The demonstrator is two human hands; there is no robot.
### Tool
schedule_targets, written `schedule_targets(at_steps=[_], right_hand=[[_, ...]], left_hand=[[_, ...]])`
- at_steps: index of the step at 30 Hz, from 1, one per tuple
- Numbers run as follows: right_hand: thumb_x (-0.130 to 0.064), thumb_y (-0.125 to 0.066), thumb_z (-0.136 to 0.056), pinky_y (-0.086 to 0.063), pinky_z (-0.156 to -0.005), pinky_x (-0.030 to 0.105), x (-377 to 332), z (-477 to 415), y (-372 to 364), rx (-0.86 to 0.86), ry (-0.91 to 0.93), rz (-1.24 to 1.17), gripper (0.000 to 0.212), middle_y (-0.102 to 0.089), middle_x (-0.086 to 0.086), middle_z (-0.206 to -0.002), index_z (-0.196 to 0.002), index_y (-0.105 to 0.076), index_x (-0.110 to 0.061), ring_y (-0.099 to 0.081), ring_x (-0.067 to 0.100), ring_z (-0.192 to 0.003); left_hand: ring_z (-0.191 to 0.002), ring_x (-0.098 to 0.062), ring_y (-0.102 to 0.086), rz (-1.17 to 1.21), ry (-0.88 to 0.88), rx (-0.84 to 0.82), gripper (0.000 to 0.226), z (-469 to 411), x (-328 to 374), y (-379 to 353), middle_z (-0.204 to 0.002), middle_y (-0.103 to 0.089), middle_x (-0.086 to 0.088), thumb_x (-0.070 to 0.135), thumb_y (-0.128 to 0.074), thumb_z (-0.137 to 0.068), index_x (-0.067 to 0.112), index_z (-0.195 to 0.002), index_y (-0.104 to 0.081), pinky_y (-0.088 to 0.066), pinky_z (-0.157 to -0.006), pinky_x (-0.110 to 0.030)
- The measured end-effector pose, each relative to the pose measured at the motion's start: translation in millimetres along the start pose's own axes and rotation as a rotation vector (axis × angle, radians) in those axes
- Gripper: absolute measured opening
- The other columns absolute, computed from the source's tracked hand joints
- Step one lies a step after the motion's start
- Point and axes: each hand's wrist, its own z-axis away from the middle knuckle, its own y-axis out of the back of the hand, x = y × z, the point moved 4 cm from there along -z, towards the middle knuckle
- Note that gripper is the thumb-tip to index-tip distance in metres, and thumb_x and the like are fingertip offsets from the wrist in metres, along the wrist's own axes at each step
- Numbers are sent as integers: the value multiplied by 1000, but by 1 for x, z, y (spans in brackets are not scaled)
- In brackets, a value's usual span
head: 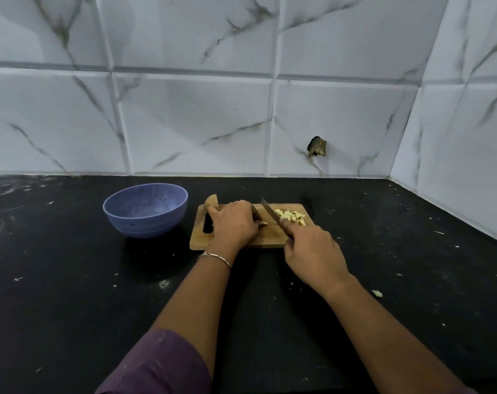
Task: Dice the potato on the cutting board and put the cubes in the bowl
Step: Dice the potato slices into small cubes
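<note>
A: Head view: left hand (234, 223) pins potato strip (263, 223) mid cutting board (270, 238), fingers curled; right hand (312, 248) fingers wrapped round knife (270, 213). Cubes (291, 216) at board's right end.
B: Risk: strip's short, blade near fingertips. A slip means a cut.

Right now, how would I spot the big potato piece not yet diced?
Find the wooden cutting board on the black counter, right of the blue bowl. At its far left corner sits one big brown-skinned potato chunk, unlike the small pale cubes heaped at the right end.
</note>
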Motion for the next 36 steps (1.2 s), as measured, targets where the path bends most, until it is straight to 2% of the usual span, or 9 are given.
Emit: schedule_targets(at_steps=[6,14,20,25,33,36], right_hand=[[-23,-47,-102,-35,-61,15,-11,5,-1,1,49,-41,50,-59,-7,-105,-150,-39,-34,-47,7,-79],[-23,-47,-102,-40,-73,20,-9,4,-3,-14,43,-39,50,-64,-4,-114,-151,-40,-32,-58,12,-97],[-21,-50,-100,-51,-84,29,-10,0,-8,-57,46,-47,49,-66,-3,-112,-148,-45,-29,-61,13,-97],[-13,-51,-95,-54,-83,30,-15,-1,-9,-55,72,29,41,-68,-1,-107,-134,-57,-22,-64,17,-96],[-15,-51,-98,-54,-88,30,-16,2,-8,-27,161,162,47,-65,-3,-116,-144,-47,-25,-62,15,-103],[-14,-47,-99,-48,-80,28,-6,1,-4,-19,102,173,53,-62,-4,-109,-150,-40,-28,-59,15,-97]], left_hand=[[-103,-18,-59,16,1,2,20,2,1,4,-97,-68,5,40,-61,-90,25,-101,-69,-26,-104,-51],[-103,-18,-59,2,6,16,24,5,4,6,-98,-67,4,43,-60,-91,24,-102,-68,-24,-107,-53],[-103,-17,-60,17,-2,44,21,6,4,4,-96,-68,5,40,-60,-90,25,-99,-71,-23,-108,-55],[-104,-17,-59,8,4,39,20,7,4,4,-97,-68,6,40,-59,-89,27,-97,-71,-21,-108,-55],[-107,-15,-58,28,11,38,19,7,4,4,-101,-68,9,40,-60,-89,29,-99,-72,-19,-109,-55],[-109,-16,-58,19,11,36,19,8,4,4,-103,-68,8,41,-60,-90,28,-100,-69,-18,-110,-55]])
